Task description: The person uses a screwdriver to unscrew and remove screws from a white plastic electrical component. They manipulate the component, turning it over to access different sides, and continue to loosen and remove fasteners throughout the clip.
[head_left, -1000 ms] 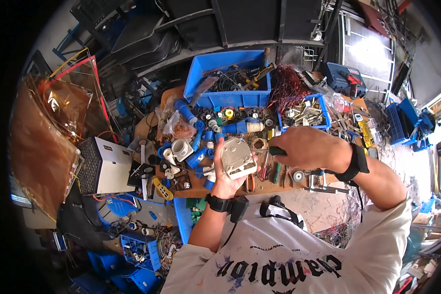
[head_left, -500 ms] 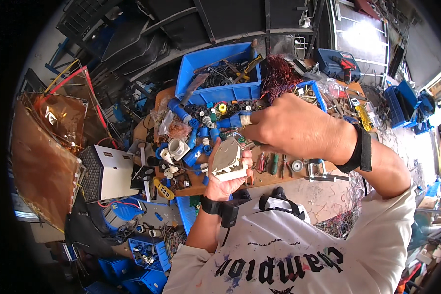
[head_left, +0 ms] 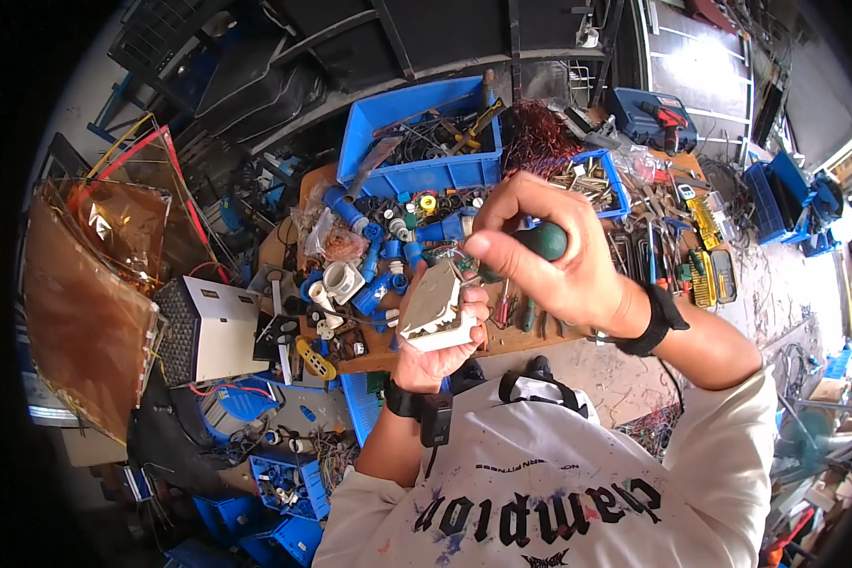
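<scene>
My left hand grips a cream-white square plastic housing from below, tilted up on its side, fingers curled round its right edge. Just above and to the right of it, my right hand curls around the rounded dark-green handle of a tool, probably a screwdriver, with my index finger arched and my thumb extended toward the housing. The tool's shaft points down-left toward the housing's upper right edge; whether its tip touches is hard to make out.
The wooden bench holds blue pipe fittings, a big blue crate of tools, a smaller crate, hand tools and a drill. Copper-coloured panels and a cream box stand at the left; blue bins lie below.
My right hand has turned and loosened its thumb, exposing the green handle's end, and has shifted left from a second ago. The housing has tilted and moved slightly left and down.
</scene>
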